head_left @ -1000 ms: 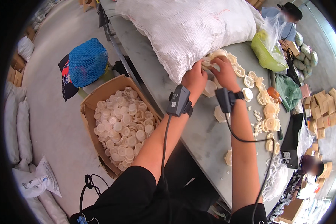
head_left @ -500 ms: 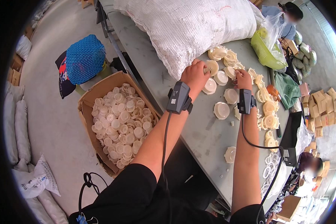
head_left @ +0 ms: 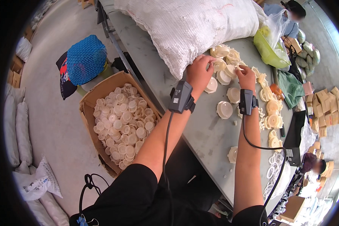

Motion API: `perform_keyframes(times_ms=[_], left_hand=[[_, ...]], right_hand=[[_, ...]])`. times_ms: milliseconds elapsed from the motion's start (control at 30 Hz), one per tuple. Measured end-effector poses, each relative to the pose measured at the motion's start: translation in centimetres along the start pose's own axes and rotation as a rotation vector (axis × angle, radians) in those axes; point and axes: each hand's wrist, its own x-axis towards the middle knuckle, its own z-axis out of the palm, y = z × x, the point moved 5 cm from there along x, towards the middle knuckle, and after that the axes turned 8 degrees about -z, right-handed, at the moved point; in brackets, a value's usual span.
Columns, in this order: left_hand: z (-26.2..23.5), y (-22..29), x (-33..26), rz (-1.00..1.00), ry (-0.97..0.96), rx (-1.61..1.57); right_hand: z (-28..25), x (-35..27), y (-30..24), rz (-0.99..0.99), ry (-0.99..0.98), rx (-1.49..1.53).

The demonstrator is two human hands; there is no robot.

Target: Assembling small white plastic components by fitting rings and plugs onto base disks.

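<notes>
Cream plastic caps (head_left: 225, 109) litter a grey table (head_left: 199, 132) above concrete floor (head_left: 52, 120).

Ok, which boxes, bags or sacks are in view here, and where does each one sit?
Cardboard box: open, brown, on the floor left of the table, full of pale round caps.
White sack: large, woven, lying on the table just beyond the left hand.
Small cartons: tan, stacked at far right.
Green bag: translucent, on the table's far end.

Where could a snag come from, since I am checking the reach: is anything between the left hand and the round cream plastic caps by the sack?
Nothing visible does. The left hand already reaches the round cream plastic caps beside the white woven sack; the right hand is beside it.
</notes>
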Motion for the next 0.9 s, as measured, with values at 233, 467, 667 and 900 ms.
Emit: perform_keyframes(times_ms=[233, 467, 667, 900], left_hand=[[-0.4, 0.2, -0.4, 0.043, 0.037, 0.324], [0.3, -0.6, -0.7, 0.033, 0.060, 0.482], [0.0, -1.1, -0.5, 0.016, 0.006, 0.491], [-0.1, -0.7, -0.6, -0.033, -0.010, 0.426]], right_hand=[[1.0, -1.1, -2.3, 0.173, -0.057, 0.267], [-1.6, -1.2, -2.0, 0.048, 0.082, -0.088], [-2.5, -1.3, -4.8, -0.004, 0.003, -0.345], [2.4, 3.5, -8.4, -0.479, 0.088, -0.270]])
